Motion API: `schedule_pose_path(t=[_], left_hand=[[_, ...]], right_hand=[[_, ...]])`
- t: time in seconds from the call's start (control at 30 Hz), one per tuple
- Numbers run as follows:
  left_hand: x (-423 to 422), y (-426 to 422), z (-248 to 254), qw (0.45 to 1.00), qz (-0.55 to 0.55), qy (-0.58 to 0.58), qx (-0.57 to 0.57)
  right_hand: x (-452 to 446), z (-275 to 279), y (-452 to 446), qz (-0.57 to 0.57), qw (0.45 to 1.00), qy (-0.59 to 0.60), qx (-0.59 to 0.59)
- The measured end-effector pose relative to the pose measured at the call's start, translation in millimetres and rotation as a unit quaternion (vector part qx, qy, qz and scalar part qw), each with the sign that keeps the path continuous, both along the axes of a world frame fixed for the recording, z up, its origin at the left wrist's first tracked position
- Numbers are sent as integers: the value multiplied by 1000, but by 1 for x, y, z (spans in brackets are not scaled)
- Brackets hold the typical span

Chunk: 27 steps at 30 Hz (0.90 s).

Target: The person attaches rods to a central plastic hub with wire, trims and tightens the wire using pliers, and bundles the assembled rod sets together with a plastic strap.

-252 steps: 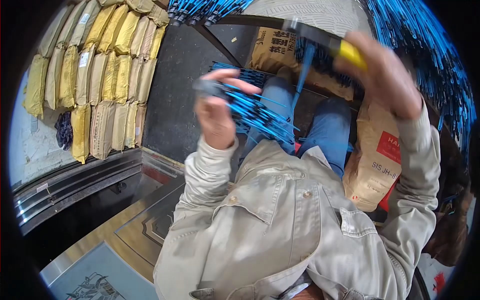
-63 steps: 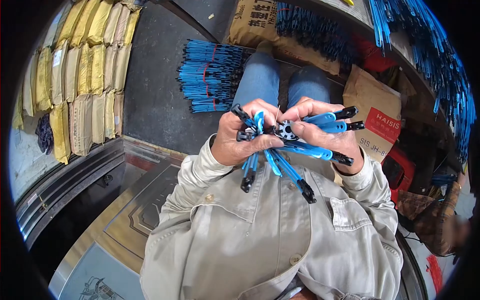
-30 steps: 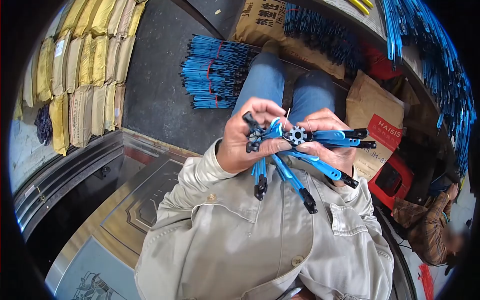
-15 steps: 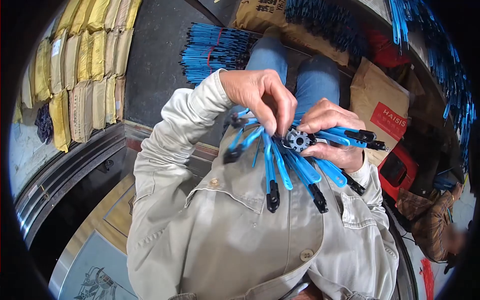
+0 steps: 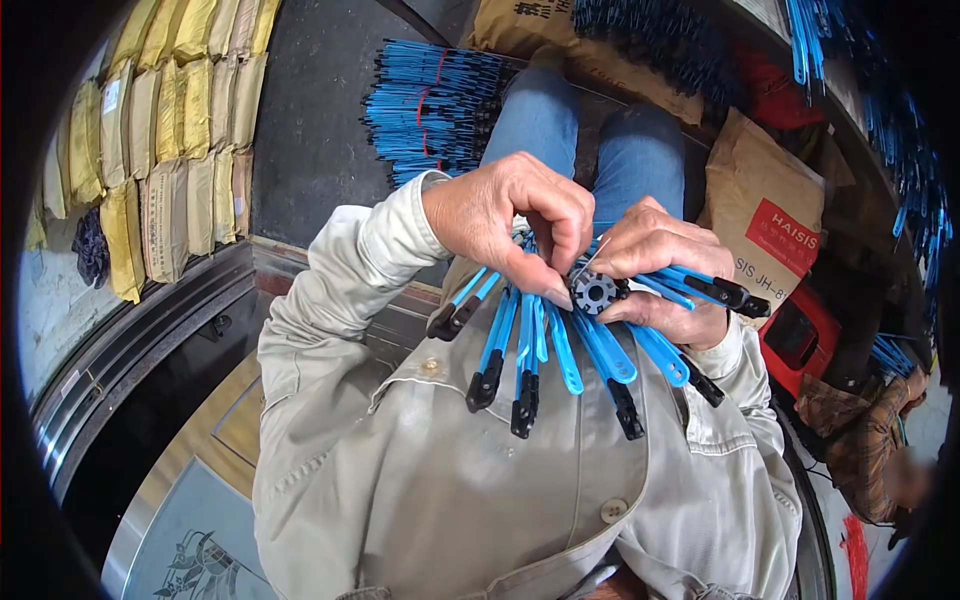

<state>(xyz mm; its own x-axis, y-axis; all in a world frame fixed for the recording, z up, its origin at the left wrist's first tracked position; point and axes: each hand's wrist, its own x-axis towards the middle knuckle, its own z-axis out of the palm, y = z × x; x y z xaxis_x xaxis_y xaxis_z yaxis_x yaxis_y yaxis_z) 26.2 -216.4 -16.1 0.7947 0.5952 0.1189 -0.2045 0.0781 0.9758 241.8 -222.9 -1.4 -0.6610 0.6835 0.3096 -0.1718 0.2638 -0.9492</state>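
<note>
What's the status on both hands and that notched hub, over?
Right hand gripping notched hub. Left hand at hub's rim, exact grip hidden. Blue strips fanned out below. Hub's centre unobstructed.

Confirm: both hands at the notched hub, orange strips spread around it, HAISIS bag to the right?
Not orange: the head view shows blue strips. Rest holds: left hand and right hand at the notched hub, HAISIS bag to the right.
</note>
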Motion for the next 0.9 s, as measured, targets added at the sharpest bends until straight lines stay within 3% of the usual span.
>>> schedule_pose_path(t=[0.33,0.47,0.57,0.6,0.7,0.73,0.83,0.9], left_hand=[[3,10,1,997,-72,43,-2],[6,21,-7,991,-117,48,-45],[12,30,-11,977,-178,71,-91],[16,33,-11,976,-181,75,-100],[22,39,-10,972,-189,86,-111],[21,39,-11,972,-180,96,-113],[14,39,-18,975,-156,121,-105],[-2,33,-25,978,165,126,-16]], right_hand=[[4,4,4,60,998,2,0],[1,4,-1,40,996,2,-74],[-7,14,-11,-53,945,86,-311],[-5,13,-8,-57,945,88,-309],[3,8,14,65,997,6,-48],[5,9,16,63,997,7,-42],[4,14,23,105,975,-26,-196],[0,10,26,62,982,-26,-178]])
